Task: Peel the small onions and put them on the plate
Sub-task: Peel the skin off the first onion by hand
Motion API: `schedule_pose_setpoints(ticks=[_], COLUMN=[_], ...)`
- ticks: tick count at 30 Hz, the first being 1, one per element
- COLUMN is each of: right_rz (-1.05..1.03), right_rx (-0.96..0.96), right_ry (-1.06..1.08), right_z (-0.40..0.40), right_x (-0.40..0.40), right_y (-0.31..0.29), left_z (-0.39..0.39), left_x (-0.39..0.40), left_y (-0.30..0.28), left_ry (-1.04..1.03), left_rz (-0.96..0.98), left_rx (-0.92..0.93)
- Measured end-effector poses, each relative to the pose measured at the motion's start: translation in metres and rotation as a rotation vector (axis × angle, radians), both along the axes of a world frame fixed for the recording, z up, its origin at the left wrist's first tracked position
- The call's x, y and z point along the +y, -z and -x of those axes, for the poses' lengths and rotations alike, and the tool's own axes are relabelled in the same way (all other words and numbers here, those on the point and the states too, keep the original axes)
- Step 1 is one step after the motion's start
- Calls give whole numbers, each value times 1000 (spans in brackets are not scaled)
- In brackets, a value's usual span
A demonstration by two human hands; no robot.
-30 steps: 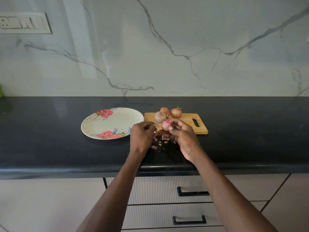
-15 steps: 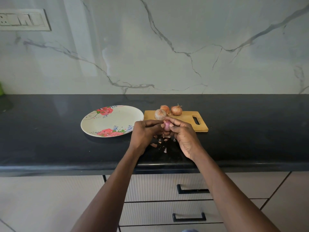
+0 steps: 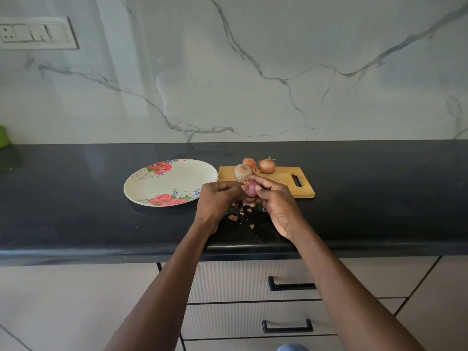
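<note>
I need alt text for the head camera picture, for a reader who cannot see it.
Both hands, left hand and right hand, hold a small pink onion above a black counter, with peel scraps lying below. Three unpeeled onions sit on a wooden board; the flowered plate on the left holds no onion.

Rose-patterned cream plate [image 3: 154, 188], black counter [image 3: 354, 198], tan board [image 3: 281, 178].

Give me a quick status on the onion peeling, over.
Both hands, left hand and right hand, grip one part-peeled onion above the counter. Plate holds no onions. Three unpeeled onions wait on the cutting board. Nothing in the way.
</note>
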State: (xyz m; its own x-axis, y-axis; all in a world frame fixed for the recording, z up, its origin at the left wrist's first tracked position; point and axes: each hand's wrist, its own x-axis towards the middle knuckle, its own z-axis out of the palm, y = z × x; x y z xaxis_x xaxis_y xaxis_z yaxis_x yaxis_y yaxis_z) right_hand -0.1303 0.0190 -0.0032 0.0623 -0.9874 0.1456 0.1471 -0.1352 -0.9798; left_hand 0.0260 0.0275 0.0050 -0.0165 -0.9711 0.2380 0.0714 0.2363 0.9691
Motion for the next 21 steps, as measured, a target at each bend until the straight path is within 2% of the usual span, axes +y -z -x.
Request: schedule_pose_setpoints(ticks=[21], right_rz=[8], right_rx=[-45], right_ry=[-11], right_z=[-1], right_x=[1], right_y=[1], left_z=[-1], left_x=[2], left_y=[1], left_ry=[-2], left_rz=[-1], left_rx=[-34])
